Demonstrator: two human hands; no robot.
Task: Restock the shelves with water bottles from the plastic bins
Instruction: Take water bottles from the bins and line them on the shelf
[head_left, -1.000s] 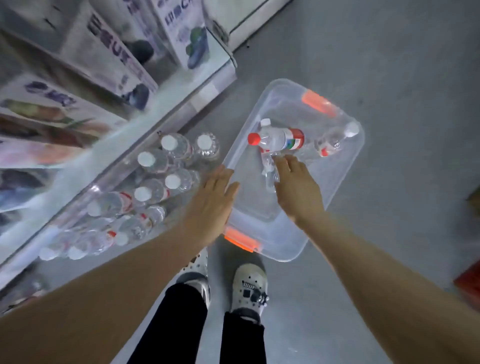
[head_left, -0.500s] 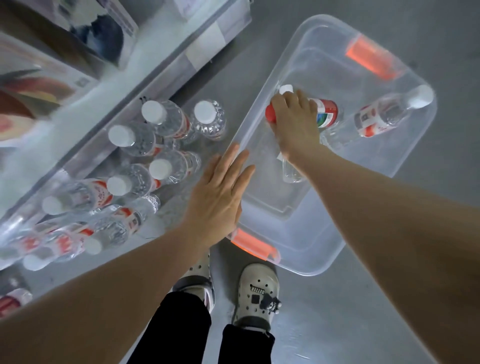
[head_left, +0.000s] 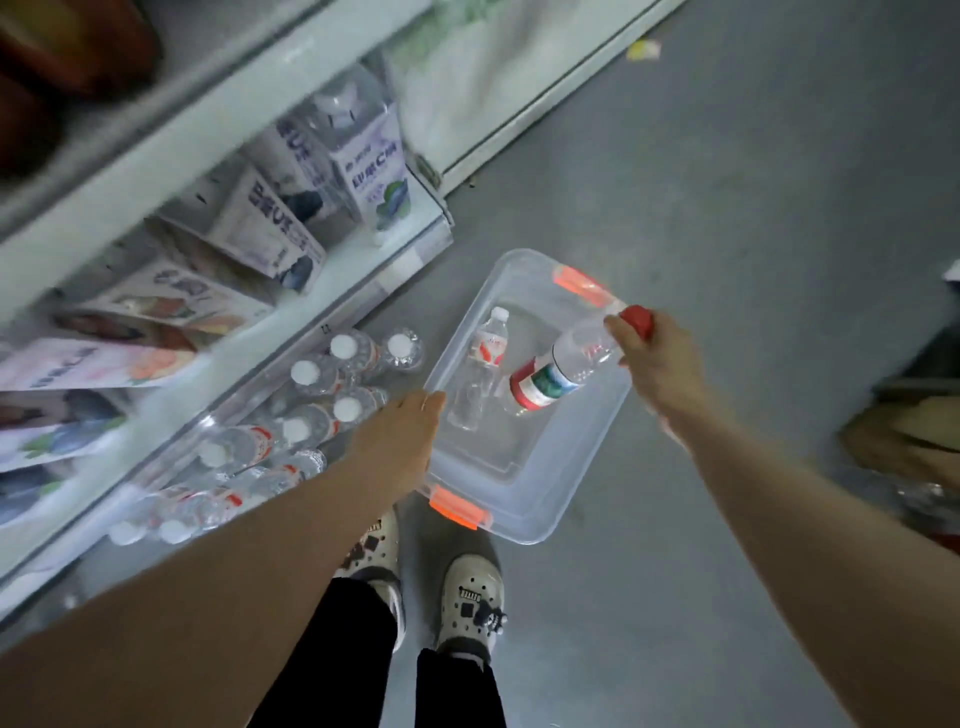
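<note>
A clear plastic bin (head_left: 524, 525) with orange handles sits on the grey floor by the shelving. My right hand (head_left: 660, 364) grips a red-capped water bottle (head_left: 561, 371) near its neck and holds it tilted above the bin, base pointing down. A white-capped bottle (head_left: 480, 374) lies inside the bin on its left side. My left hand (head_left: 400, 441) is at the bin's left rim with fingers straight and holds nothing. Several white-capped bottles (head_left: 317, 379) stand in rows on the bottom shelf, left of the bin.
Purple and white cartons (head_left: 374, 171) fill the shelf above the bottles. My feet in white clogs (head_left: 472, 603) stand just before the bin. Brown and clear items (head_left: 904, 441) sit at the right edge. Grey floor stretches behind and to the right of the bin.
My right hand took hold of the red-capped bottle in the bin and raised it up and to the right. The view pulled back. My left hand stayed by the bin's rim.
</note>
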